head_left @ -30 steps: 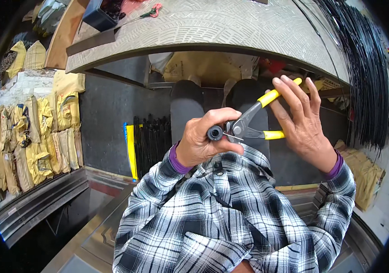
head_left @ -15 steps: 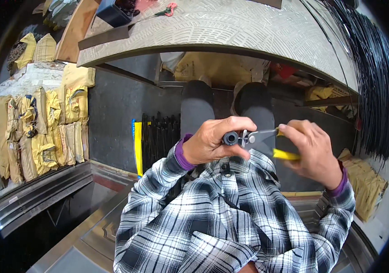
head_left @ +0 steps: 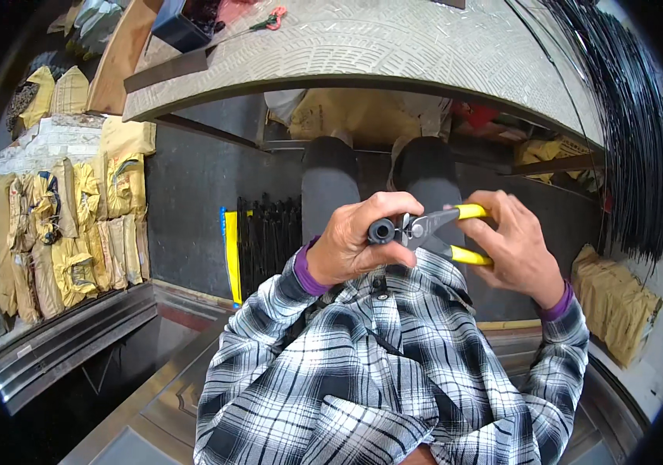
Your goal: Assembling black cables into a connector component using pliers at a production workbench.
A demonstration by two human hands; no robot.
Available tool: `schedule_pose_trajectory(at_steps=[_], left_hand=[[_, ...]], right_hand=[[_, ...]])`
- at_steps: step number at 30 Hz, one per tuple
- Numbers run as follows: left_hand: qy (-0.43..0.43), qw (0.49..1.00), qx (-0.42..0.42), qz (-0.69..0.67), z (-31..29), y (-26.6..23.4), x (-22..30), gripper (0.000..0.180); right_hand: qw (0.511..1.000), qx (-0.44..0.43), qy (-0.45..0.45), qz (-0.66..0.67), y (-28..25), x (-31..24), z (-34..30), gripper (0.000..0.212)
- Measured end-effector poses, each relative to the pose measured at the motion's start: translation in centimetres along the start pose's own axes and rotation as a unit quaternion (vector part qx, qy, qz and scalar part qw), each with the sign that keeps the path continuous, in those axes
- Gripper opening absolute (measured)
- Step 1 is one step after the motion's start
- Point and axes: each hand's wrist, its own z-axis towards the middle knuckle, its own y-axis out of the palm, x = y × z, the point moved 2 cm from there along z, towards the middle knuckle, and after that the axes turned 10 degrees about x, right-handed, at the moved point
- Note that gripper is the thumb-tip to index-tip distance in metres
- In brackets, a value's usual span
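My left hand [head_left: 351, 242] is closed round a dark tube-shaped piece, whose round hollow end [head_left: 382, 231] points up between thumb and forefinger. Just right of that end are the metal jaws of a pair of pliers [head_left: 432, 225] with yellow grips. They meet a small metal bit beside the tube; exactly what they bite on I cannot make out. My right hand [head_left: 516, 249] holds the pliers by the grips, which stand apart. Its fingers are slightly blurred. Both hands are above my lap, over the checked shirt front.
Ahead stands a pale patterned table [head_left: 393, 50] with red-handled scissors [head_left: 275, 18] and a dark blue box [head_left: 179, 29]. Long black strands [head_left: 630, 147] hang at its right end. Black thin pieces [head_left: 273, 244] stand left of my legs. Yellow-brown packages [head_left: 110, 240] lie left, another package [head_left: 616, 306] right.
My right hand has shifted slightly left and up, and both yellow grips now show more fully. My left hand keeps its hold on the tube-shaped piece. The whole view has shifted a little.
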Motion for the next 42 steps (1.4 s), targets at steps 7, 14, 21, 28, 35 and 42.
schedule_pose_trajectory(at_steps=[7,14,21,28,35,42], left_hand=[[0.002,0.996,0.090,-0.008,0.1,0.6,0.2,0.047],[0.041,0.984,0.168,0.048,0.7,0.6,0.5,0.057],[-0.035,0.966,0.256,0.008,1.2,0.8,-1.4,0.069],[-0.040,0.968,0.248,0.007,1.2,0.5,-1.8,0.065],[-0.036,0.976,0.214,-0.017,2.2,-0.5,-2.2,0.064],[-0.049,0.972,0.227,-0.043,3.4,-2.4,-3.4,0.062]], right_hand=[[0.995,0.077,-0.049,-0.036,-0.3,0.0,1.8,0.050],[0.969,0.224,0.001,0.100,5.6,-0.1,1.8,0.031],[0.762,0.206,0.266,0.553,7.9,1.1,2.2,0.027],[0.836,0.379,0.267,0.294,-0.8,11.3,14.1,0.020],[0.917,0.275,0.227,-0.179,-2.4,19.2,28.0,0.023],[0.916,0.238,0.245,-0.212,-0.8,22.0,33.6,0.024]])
